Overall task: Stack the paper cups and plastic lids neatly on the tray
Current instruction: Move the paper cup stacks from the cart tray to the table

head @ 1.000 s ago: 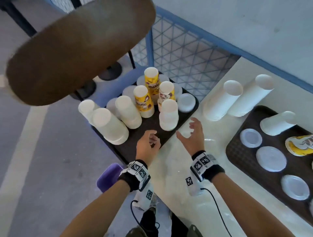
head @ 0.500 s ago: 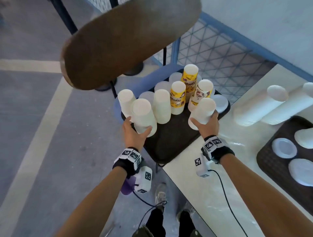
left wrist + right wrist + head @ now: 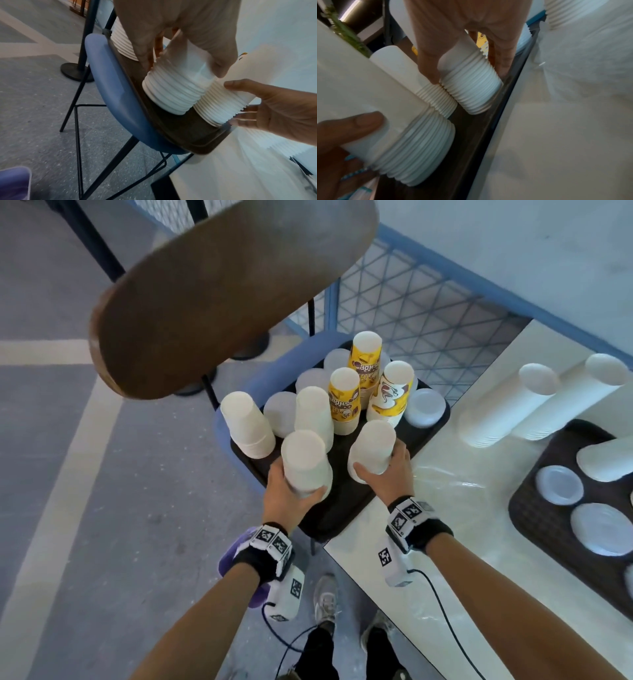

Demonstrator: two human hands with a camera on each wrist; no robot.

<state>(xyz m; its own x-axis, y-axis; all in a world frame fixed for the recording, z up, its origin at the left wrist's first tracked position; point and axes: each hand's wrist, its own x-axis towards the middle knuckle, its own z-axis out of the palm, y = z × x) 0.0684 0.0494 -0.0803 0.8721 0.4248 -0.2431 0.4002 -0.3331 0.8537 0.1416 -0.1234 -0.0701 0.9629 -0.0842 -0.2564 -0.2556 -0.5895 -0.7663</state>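
Right now both hands are wrapped around stacks of upturned white paper cups on the dark tray point(image 3: 346, 501), which sits on a blue chair seat point(image 3: 109, 86). The left hand point(image 3: 291, 498) grips the near-left stack point(image 3: 305, 460); the right hand point(image 3: 390, 477) grips the stack beside it point(image 3: 373, 450). Yellow printed cups point(image 3: 344, 400) and plastic lids point(image 3: 426, 407) stand behind them.

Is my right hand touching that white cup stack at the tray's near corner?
Touching. The right wrist view shows the right hand with fingers wrapped around the white cup stack, pressed against its sides.
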